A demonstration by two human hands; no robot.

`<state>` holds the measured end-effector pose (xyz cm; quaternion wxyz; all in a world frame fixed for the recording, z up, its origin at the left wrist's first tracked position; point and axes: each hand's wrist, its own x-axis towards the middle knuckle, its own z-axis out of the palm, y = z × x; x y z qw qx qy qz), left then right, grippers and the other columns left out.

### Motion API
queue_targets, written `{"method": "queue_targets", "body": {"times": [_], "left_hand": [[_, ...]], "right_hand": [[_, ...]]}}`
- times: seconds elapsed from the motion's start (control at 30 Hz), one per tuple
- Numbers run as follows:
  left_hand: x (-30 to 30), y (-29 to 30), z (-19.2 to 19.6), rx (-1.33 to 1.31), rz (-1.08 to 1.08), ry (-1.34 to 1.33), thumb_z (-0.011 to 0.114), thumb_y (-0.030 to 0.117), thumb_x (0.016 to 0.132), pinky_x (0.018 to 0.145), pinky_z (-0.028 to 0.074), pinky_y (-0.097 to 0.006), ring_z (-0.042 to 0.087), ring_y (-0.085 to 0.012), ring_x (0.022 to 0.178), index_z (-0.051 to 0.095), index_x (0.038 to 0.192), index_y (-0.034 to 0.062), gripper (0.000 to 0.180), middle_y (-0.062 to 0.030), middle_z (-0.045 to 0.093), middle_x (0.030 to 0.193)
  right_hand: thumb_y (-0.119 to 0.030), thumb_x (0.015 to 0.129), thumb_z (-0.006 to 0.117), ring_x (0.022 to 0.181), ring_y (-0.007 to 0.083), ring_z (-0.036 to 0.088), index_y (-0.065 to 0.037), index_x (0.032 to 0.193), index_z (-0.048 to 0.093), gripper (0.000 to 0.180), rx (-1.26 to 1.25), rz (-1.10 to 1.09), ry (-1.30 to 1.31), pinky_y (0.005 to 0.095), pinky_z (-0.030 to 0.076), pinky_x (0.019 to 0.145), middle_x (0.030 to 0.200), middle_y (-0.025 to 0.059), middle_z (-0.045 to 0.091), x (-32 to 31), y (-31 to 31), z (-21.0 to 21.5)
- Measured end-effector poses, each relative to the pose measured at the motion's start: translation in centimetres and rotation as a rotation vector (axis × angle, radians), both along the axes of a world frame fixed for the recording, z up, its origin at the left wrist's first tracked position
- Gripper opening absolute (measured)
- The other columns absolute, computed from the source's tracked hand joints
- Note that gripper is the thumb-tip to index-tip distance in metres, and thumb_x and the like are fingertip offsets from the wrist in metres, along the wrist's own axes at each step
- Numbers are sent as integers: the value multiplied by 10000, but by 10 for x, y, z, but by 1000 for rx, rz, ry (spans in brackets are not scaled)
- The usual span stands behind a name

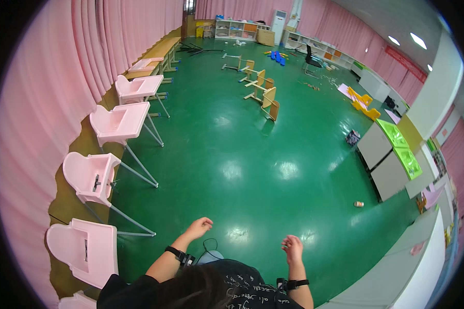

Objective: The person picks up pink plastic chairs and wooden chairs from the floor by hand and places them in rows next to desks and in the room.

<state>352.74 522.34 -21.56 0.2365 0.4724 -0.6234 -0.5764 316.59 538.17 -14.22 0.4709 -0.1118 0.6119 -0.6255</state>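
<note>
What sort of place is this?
Likely a nursery or kindergarten room: pink high chairs line the left side, small wooden furniture lies tipped on the green floor, and low shelves stand at the back.

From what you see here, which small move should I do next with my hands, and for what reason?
Perhaps ease your left hand outward, toward the pink high chair left of your forearm. It seems a sensible move: that hand and your right hand both appear empty, held above the green floor, and the chair stands on that side.
</note>
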Motion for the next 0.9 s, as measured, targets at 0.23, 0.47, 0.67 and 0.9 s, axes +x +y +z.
{"method": "queue_targets", "body": {"times": [0.23, 0.47, 0.67, 0.9], "left_hand": [[12, -129, -54, 136, 217, 12, 509, 78, 804, 664, 468, -271, 587, -137, 741, 554, 970, 13, 184, -85, 616, 848], [-5, -305, -34, 226, 558, 68, 433, 29, 792, 625, 465, -271, 581, -149, 716, 551, 924, 18, 178, -79, 608, 818], [-64, -444, -12, 113, 424, 130, 516, 50, 786, 663, 471, -273, 584, -152, 739, 553, 934, 15, 158, -75, 606, 815], [-111, -579, -26, 192, 257, 61, 452, 70, 828, 672, 464, -275, 584, -144, 769, 546, 979, 26, 183, -69, 604, 858]], "right_hand": [[-177, 845, 508, 685, 200, 576, -49, 930, 528, 155, 79, 308, -51, 333, 459, 600, 765, 72, 582, -22, -180, -30], [-184, 849, 479, 657, 188, 561, -54, 918, 529, 155, 114, 258, -24, 334, 451, 588, 747, 62, 572, -82, -370, -11], [-191, 856, 479, 659, 166, 561, -58, 921, 531, 156, 13, 318, 27, 307, 453, 586, 738, 48, 564, -89, -532, 14], [-172, 862, 464, 671, 173, 567, -47, 930, 524, 155, 67, 465, -2, 303, 454, 585, 767, 58, 572, -136, -725, -8]]}}
